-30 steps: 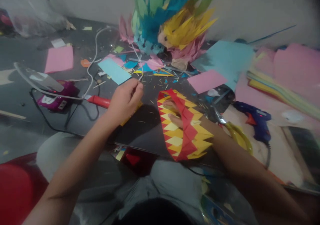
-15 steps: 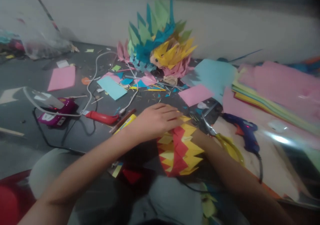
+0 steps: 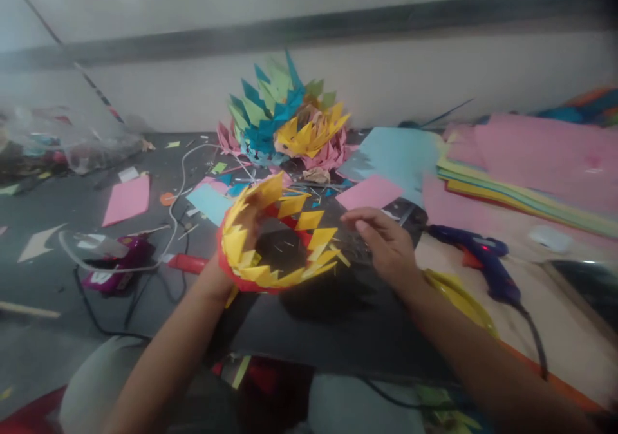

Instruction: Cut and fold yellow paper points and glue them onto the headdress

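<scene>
My left hand [image 3: 223, 272] grips the left side of a paper crown [image 3: 261, 279], a ring of folded yellow points over a red band. Its fingers are mostly hidden behind the paper. The crown is tilted so that its opening faces me, above the dark table [image 3: 309, 331]. To the right, apart from the crown, my right hand [image 3: 386, 244] hovers with nothing in it, fingers loosely bent and thumb apart. Below that hand's wrist lie yellow-handled scissors [image 3: 458, 299].
Several finished paper crowns [image 3: 290, 118] are piled by the wall. A blue glue gun [image 3: 483, 260] lies at right, near stacked coloured paper [image 3: 541, 170]. At left are a purple power strip [image 3: 120, 263], a white cable [image 3: 174, 208] and a red-handled tool [image 3: 188, 263]. Scraps litter the table.
The crown has moved left and up and turned its opening toward me. My left hand has shifted from its top to its left side. My right hand has come off it to the right.
</scene>
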`<action>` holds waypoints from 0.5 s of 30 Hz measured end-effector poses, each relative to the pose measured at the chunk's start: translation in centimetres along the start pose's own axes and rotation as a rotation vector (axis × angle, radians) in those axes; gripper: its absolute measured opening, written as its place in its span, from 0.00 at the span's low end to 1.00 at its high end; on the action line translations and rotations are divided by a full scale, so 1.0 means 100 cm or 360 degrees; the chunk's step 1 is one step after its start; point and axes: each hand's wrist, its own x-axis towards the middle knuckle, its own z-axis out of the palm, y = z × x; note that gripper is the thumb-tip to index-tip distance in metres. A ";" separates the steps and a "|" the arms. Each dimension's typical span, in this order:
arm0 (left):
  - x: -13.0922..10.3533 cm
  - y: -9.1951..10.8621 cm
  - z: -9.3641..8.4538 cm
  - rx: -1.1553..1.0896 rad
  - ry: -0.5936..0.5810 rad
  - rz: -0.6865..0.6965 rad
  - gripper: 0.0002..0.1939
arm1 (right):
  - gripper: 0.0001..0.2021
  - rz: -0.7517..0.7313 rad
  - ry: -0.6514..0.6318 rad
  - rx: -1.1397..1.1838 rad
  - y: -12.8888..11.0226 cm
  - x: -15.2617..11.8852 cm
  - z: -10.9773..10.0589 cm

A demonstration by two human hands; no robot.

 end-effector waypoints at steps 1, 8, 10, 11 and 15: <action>0.002 -0.003 -0.001 0.0000 -0.0010 0.0067 0.12 | 0.08 0.0088 -0.0015 0.0042 0.002 0.000 0.001; -0.001 -0.010 -0.007 -0.0100 -0.0183 -0.0009 0.10 | 0.11 0.0310 -0.0218 0.0193 0.009 -0.003 0.007; -0.004 -0.009 -0.008 -0.0057 -0.0236 -0.0087 0.10 | 0.11 0.0289 -0.0225 0.0183 0.009 -0.004 0.008; -0.005 -0.009 -0.008 -0.0021 -0.0261 -0.0124 0.11 | 0.11 0.0267 -0.0220 0.0160 0.010 -0.004 0.009; -0.002 -0.008 -0.010 0.0050 -0.0288 -0.0186 0.14 | 0.07 0.0073 -0.0086 -0.0024 0.006 -0.006 0.005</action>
